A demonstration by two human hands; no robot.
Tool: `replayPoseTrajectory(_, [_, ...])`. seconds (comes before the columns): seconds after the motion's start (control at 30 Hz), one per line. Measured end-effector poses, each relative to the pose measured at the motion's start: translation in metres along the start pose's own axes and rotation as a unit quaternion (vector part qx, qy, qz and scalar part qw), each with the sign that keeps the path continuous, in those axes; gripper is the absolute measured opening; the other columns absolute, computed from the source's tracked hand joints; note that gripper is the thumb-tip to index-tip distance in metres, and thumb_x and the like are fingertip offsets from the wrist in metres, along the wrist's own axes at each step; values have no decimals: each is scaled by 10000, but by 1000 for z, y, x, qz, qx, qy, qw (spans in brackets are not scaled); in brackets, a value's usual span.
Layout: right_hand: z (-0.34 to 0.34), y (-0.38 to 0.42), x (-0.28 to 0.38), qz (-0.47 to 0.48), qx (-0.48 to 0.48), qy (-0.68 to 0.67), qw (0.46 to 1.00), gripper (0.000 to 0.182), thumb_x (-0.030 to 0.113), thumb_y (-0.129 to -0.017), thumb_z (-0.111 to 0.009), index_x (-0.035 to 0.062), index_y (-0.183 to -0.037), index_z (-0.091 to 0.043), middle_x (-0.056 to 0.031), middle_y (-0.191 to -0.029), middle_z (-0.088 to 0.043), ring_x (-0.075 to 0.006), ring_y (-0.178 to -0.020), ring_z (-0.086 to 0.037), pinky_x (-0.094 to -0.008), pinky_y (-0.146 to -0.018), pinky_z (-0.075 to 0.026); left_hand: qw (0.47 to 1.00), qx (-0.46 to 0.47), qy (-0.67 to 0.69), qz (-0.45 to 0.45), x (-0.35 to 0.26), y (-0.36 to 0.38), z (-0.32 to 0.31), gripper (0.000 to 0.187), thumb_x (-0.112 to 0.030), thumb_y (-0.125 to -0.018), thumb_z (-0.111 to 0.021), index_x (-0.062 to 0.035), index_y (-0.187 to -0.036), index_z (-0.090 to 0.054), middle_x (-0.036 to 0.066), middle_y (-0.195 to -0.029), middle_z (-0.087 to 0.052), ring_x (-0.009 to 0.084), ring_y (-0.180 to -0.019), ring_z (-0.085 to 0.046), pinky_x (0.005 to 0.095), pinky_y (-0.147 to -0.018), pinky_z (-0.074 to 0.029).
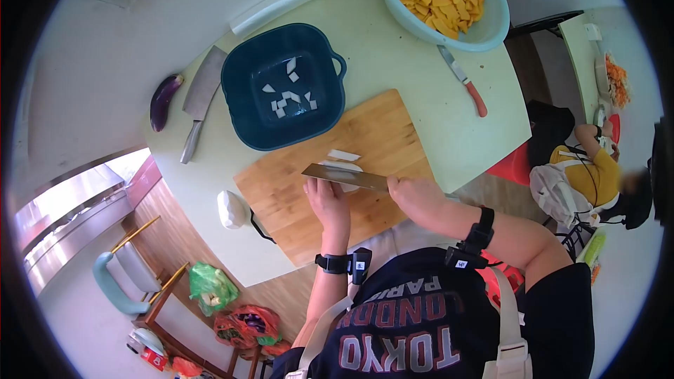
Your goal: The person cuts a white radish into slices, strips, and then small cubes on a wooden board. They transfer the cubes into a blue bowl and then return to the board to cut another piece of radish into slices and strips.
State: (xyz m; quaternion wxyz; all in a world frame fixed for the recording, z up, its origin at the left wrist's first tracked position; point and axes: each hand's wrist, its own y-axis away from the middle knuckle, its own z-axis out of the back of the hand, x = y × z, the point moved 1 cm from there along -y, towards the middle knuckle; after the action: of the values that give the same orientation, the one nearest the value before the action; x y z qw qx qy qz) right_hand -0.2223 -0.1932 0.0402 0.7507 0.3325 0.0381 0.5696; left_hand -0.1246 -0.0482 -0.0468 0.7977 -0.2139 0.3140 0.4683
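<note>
My right hand (pixel 414 198) is closed around the handle of a kitchen knife (pixel 344 176), whose broad blade lies across a white peeled vegetable (pixel 342 165) on the wooden cutting board (pixel 382 126). My left hand (pixel 326 203) has its fingers curled against the vegetable by the blade's tip end; the blade partly hides their contact. A cut white strip (pixel 345 155) rests just beyond the blade. Behind the board stands a dark blue square basin (pixel 242 109) with several small white pieces (pixel 284 107) in it.
A cleaver (pixel 203 91) and an eggplant (pixel 166 102) lie at the left. Another white vegetable piece (pixel 230 209) sits beside the board. At the back right are a light blue bowl (pixel 500 14) of yellow slices and a red-handled knife (pixel 465 83). Another person (pixel 586 175) sits at the right.
</note>
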Motion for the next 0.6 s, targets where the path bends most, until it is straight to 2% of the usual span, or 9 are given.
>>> replayPoseTrajectory(0.2, [-2, -10, -5, 19, 6, -3, 1000, 112, 47, -735, -533, -6, -827, -497, -131, -605, -601, -289, -554, -627, -369, -452, -487, 1000, 5, 2, -8, 0, -2, -1, 264, 62, -733, -532, -12, -985, -553, 155, -976, -544, 346, -837, -467, 413, -752, -387])
replayPoseTrajectory(0.3, [-5, -26, 4, -7, 23, -67, 997, 131, 52, -753, -529, -31, -854, -516, -149, -635, -614, -295, -607, -641, -375, -497, -507, 1000, -8, -15, -18, -4, -2, -1, 248, 57, -737, -534, -7, -976, -557, 159, -955, -548, 343, -832, -470, 412, -747, -393])
replayPoseTrajectory(0.37, [-27, -45, 4, 42, -68, -51, 995, 138, 63, -769, -514, -32, -866, -539, -152, -634, -614, -310, -584, -630, -405, -474, -487, 1000, 12, -25, 6, -2, -1, 0, 197, 43, -758, -533, -7, -946, -559, 160, -947, -549, 341, -836, -476, 411, -739, -401])
replayPoseTrajectory(0.4, [-28, -51, 0, 46, -72, -51, 995, 138, 63, -769, -514, -32, -866, -539, -152, -634, -614, -310, -584, -630, -405, -474, -487, 1000, 7, -27, 3, 0, -2, -1, 197, 43, -758, -533, -7, -946, -559, 160, -947, -549, 341, -836, -476, 411, -739, -401])
replayPoseTrajectory(0.47, [-31, -56, -6, 39, -54, -73, 995, 186, 94, -781, -515, -16, -923, -560, -149, -648, -617, -315, -599, -627, -434, -497, -477, 999, -13, -30, -28, 4, 5, -1, 136, 21, -781, -535, -16, -910, -559, 159, -939, -548, 339, -840, -480, 410, -729, -407])
replayPoseTrajectory(0.6, [-31, -73, -27, 58, -29, -144, 987, 245, 129, -791, -513, 20, -1004, -564, -143, -661, -620, -307, -618, -628, -444, -536, -476, 999, -16, 5, -29, 4, 6, 2, 94, 5, -795, -538, -25, -882, -557, 157, -932, -547, 339, -853, -483, 414, -748, -403])
